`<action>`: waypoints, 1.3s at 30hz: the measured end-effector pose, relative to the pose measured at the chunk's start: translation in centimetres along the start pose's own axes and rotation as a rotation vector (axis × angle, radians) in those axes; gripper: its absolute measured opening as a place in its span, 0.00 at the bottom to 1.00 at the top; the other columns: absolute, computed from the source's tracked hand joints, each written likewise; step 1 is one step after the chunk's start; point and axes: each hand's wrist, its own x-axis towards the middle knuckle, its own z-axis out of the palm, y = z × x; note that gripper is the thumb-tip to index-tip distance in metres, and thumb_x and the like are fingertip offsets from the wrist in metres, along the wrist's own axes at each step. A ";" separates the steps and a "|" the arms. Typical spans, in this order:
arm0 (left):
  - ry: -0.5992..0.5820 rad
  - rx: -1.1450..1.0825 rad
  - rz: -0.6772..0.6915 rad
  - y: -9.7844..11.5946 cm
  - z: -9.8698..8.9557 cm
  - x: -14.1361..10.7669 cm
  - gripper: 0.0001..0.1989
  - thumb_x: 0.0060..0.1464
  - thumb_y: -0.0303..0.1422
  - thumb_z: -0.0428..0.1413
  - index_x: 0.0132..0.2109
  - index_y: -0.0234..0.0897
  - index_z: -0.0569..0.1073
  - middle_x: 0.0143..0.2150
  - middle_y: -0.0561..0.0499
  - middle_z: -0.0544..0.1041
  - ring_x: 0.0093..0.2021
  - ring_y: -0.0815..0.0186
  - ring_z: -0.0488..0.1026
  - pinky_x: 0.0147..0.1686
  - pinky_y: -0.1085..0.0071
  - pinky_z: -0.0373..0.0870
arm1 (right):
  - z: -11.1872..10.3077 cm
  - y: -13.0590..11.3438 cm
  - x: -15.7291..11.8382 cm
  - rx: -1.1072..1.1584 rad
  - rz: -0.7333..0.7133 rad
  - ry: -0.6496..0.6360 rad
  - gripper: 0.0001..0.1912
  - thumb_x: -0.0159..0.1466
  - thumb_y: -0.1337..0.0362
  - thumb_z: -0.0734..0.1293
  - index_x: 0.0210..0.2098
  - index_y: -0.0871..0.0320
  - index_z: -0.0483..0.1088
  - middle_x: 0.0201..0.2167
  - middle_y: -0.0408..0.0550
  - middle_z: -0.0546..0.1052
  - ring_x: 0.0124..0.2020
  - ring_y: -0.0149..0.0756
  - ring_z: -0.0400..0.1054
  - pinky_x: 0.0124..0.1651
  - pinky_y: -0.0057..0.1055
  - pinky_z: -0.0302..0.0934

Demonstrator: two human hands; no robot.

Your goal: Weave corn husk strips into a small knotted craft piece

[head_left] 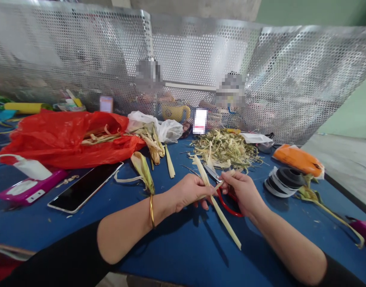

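Note:
My left hand (192,190) pinches pale corn husk strips (227,228); one long strip runs slantwise from above the fingers down toward the table's front. My right hand (241,191) is closed on a folded end of husk that reaches across to the left fingers. Red-handled scissors (237,214) show at the right hand, their metal blades pointing up and left; whether the fingers hold them or they lie beneath, I cannot tell. Just beyond lies a heap of shredded husk (231,149). A greenish husk piece (143,169) rests left of my left wrist.
On the blue table (171,247) at left lie a red plastic bag (57,135) with husks, a phone (87,187) and a purple power strip (36,187). At right are a black spool (286,181) and an orange packet (299,159). A perforated metal screen (189,48) closes the back.

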 end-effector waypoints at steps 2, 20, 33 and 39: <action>0.004 0.046 0.004 0.0 0.1 -0.1 0.11 0.49 0.37 0.59 0.31 0.31 0.78 0.24 0.49 0.76 0.20 0.71 0.71 0.17 0.79 0.58 | -0.6 -0.3 0.2 -0.193 -0.191 0.161 0.16 0.55 0.51 0.69 0.29 0.59 0.71 0.23 0.44 0.72 0.25 0.34 0.65 0.32 0.33 0.60; 0.058 -0.012 -0.002 0.0 1.0 -0.3 0.13 0.52 0.37 0.52 0.26 0.34 0.73 0.25 0.50 0.77 0.19 0.70 0.71 0.17 0.77 0.58 | 0.4 -1.6 -3.3 -0.935 -0.899 0.051 0.07 0.67 0.64 0.61 0.33 0.57 0.69 0.27 0.44 0.76 0.28 0.32 0.68 0.34 0.29 0.57; 0.151 -0.499 0.003 -0.3 1.4 0.0 0.15 0.49 0.42 0.61 0.34 0.32 0.77 0.28 0.49 0.77 0.27 0.71 0.71 0.32 0.74 0.69 | 1.6 -1.2 -4.6 -1.401 -1.159 0.041 0.10 0.66 0.72 0.59 0.30 0.58 0.69 0.24 0.47 0.73 0.27 0.36 0.64 0.34 0.35 0.49; 0.076 -0.545 0.022 0.0 1.2 0.0 0.08 0.46 0.31 0.62 0.36 0.33 0.79 0.30 0.49 0.78 0.28 0.73 0.72 0.37 0.75 0.69 | 1.3 -0.6 -3.9 -1.280 -0.962 0.123 0.11 0.67 0.67 0.58 0.30 0.57 0.69 0.22 0.45 0.75 0.22 0.34 0.67 0.28 0.31 0.50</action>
